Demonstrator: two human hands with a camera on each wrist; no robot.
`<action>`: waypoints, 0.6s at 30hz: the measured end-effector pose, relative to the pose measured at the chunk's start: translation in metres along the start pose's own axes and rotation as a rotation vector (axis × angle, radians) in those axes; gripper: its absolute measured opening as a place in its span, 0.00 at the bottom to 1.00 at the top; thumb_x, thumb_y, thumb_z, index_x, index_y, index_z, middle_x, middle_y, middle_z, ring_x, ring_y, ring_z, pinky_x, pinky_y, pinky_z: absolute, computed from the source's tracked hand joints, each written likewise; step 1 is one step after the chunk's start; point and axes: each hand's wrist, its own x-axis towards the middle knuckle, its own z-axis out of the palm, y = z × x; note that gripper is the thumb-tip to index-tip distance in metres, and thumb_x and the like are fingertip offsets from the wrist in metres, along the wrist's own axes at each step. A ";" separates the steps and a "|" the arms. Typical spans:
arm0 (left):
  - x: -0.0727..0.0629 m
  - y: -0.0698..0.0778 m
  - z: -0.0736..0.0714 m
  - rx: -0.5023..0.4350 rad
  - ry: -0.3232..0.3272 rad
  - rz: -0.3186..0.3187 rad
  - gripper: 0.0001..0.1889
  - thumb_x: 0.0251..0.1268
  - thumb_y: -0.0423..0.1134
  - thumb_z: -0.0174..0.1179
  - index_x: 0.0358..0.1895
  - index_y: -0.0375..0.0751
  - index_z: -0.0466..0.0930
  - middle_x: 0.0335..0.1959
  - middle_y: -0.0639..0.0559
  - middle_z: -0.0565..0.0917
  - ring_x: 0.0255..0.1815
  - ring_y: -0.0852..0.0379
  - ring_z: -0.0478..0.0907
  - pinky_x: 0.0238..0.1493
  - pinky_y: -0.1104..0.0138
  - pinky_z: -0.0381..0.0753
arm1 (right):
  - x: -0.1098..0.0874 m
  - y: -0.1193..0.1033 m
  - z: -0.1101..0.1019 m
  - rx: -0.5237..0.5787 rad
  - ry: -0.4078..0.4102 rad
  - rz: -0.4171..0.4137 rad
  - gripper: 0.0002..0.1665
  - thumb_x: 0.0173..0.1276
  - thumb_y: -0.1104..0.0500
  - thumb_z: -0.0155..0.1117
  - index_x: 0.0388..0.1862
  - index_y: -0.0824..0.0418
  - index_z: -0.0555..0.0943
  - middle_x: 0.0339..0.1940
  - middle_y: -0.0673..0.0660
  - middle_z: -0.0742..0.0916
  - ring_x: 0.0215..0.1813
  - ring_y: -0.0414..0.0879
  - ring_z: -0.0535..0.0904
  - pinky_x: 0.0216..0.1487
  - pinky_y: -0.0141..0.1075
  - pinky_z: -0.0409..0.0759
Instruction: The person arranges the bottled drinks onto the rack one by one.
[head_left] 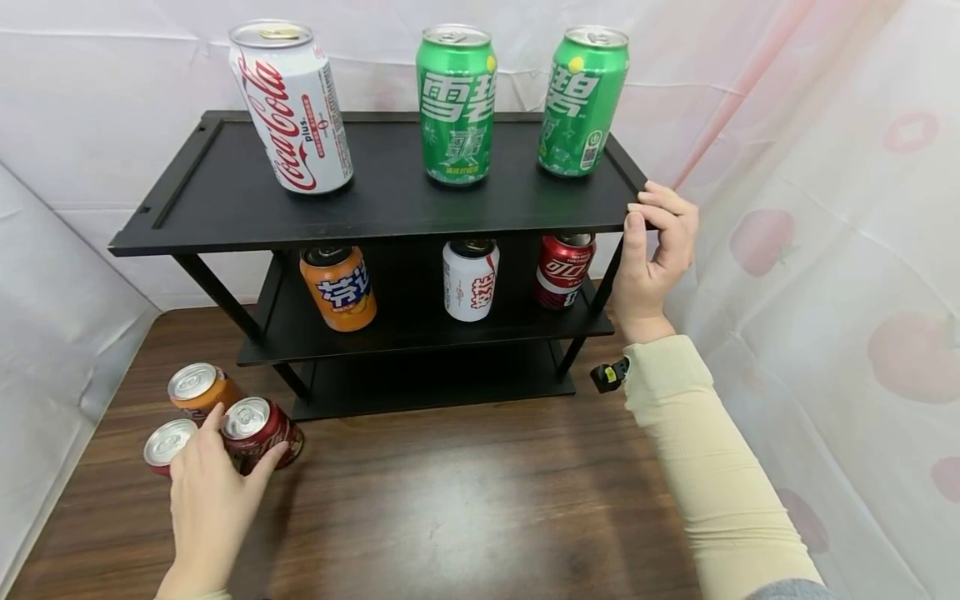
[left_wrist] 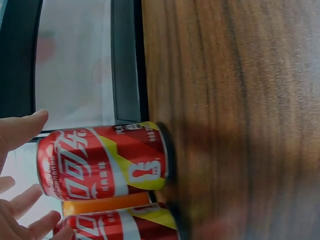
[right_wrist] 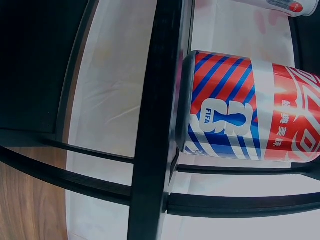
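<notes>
My left hand (head_left: 213, 492) is spread around a red cola can (head_left: 273, 437) standing on the table. In the left wrist view, its thumb and fingers lie on either side of this can's top end (left_wrist: 102, 162), with the thumb apart from it. Close by stand an orange can (head_left: 217, 392) and a second red can (head_left: 168, 440), partly hidden behind the hand. With its fingers bent over the edge, my right hand (head_left: 656, 250) grips the front right corner of the black three-tier shelf (head_left: 375, 218).
A white Coca-Cola can (head_left: 300, 117) and two green cans (head_left: 457, 117) stand on the top tier. The middle tier holds an orange can (head_left: 341, 292), a white can (head_left: 468, 283) and a red can (head_left: 562, 271). Pale curtains (head_left: 810, 250) hang around the wooden table (head_left: 450, 500).
</notes>
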 end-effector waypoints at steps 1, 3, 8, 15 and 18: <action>-0.001 -0.001 0.001 0.002 -0.005 -0.011 0.52 0.39 0.35 0.80 0.72 0.28 0.60 0.56 0.23 0.74 0.57 0.26 0.67 0.59 0.39 0.61 | 0.000 0.000 0.000 0.001 0.000 0.000 0.24 0.66 0.51 0.61 0.30 0.75 0.79 0.37 0.70 0.82 0.52 0.64 0.78 0.62 0.52 0.74; -0.003 -0.002 0.002 0.008 -0.008 -0.028 0.51 0.41 0.35 0.79 0.72 0.30 0.61 0.56 0.23 0.73 0.58 0.26 0.66 0.56 0.38 0.62 | -0.001 0.000 -0.001 0.001 0.000 0.002 0.25 0.66 0.50 0.62 0.30 0.75 0.79 0.37 0.70 0.82 0.52 0.64 0.78 0.62 0.52 0.74; -0.007 -0.005 0.003 0.011 0.019 -0.009 0.48 0.41 0.32 0.78 0.70 0.30 0.63 0.54 0.25 0.73 0.57 0.26 0.65 0.54 0.38 0.62 | -0.001 0.000 -0.001 0.006 0.001 0.002 0.27 0.67 0.49 0.62 0.30 0.75 0.79 0.37 0.69 0.82 0.52 0.65 0.78 0.62 0.52 0.74; -0.008 -0.006 0.004 0.046 -0.023 -0.065 0.43 0.46 0.34 0.77 0.69 0.31 0.66 0.59 0.26 0.71 0.58 0.26 0.64 0.51 0.37 0.65 | 0.000 0.000 0.000 0.009 -0.001 0.002 0.25 0.66 0.50 0.62 0.30 0.75 0.79 0.37 0.69 0.82 0.52 0.65 0.78 0.62 0.52 0.74; -0.008 -0.007 0.006 0.057 -0.017 -0.066 0.40 0.47 0.34 0.76 0.67 0.30 0.69 0.61 0.28 0.71 0.58 0.25 0.63 0.46 0.35 0.64 | 0.000 0.000 0.000 0.008 -0.004 0.002 0.26 0.66 0.49 0.62 0.30 0.75 0.79 0.37 0.69 0.82 0.52 0.66 0.78 0.62 0.52 0.74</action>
